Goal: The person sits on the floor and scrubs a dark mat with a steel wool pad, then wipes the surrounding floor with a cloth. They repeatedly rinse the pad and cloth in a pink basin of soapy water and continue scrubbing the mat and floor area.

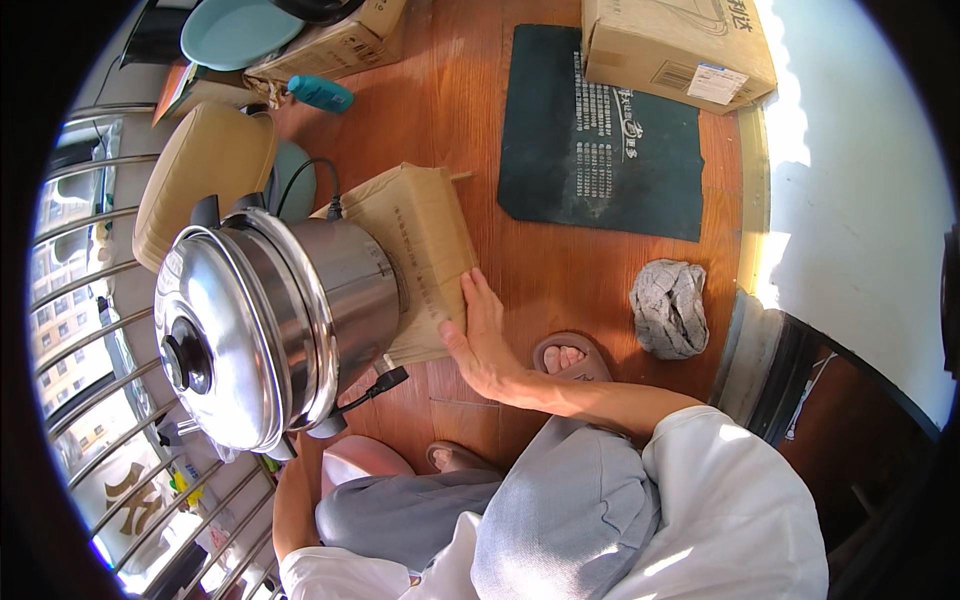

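Note:
A stainless-steel electric pot (360, 277) with tiered rims, dark side handles and a domed metal lid (217, 322) with a black knob stands on a brown cardboard box (435, 232). A black cord (311, 163) curves near the pot's far side; a black connector (386, 380) on another cord lies by its near side. My right hand (480, 334) rests against the right edge of the box, thumb on top and fingers spread along the side. My left forearm reaches behind the pot; the left hand itself is hidden there.
Metal window bars (97, 345) line the left. A tan padded seat (206, 180) and a teal bottle (321, 93) lie beyond the pot. A dark mat (547, 165), a large carton (675, 52) and a crumpled grey cloth (670, 309) are right. A pink item (364, 457) is near my knees.

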Motion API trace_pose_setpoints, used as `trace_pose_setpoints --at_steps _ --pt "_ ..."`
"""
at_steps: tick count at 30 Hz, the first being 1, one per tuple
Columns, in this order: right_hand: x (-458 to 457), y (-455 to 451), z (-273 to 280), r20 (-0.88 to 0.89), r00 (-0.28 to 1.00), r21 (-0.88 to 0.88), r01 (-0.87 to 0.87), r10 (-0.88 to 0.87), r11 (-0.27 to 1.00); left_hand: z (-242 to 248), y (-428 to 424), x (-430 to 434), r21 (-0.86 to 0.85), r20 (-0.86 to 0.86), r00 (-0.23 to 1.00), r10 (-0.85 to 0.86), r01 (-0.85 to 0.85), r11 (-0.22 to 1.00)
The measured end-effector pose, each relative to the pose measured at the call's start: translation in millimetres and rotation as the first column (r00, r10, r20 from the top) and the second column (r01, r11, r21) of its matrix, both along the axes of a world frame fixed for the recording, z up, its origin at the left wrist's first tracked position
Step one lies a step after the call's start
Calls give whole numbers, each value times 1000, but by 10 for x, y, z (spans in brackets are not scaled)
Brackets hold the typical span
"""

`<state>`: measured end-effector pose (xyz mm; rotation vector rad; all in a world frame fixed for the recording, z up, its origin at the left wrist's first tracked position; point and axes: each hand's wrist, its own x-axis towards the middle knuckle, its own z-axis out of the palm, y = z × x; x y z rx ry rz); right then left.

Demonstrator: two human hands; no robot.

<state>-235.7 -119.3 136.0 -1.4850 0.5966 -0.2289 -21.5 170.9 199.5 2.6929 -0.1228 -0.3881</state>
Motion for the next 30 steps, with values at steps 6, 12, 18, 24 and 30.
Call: trace_pose_setpoints --at_steps 6,12,18,24,30 --pt "153 375 -3 -72 991 -21 -119 117 993 -4 48 -35 -7 -18 1000 8 -8 1000" --pt "221 473 21 -40 980 -6 -197 196 980 28 313 -209 8 1 998 64 -64 998" --pt "61 -293 -139 -24 972 140 -229 234 963 45 628 -434 31 0 993 119 -119 992" --pt "-503 -2610 -206 68 784 -169 619 -617 767 142 722 -573 38 -29 992 122 -120 992" --pt "-882 -4252 84 166 476 -431 823 -864 371 862 330 -734 116 -406 903 -138 201 973"
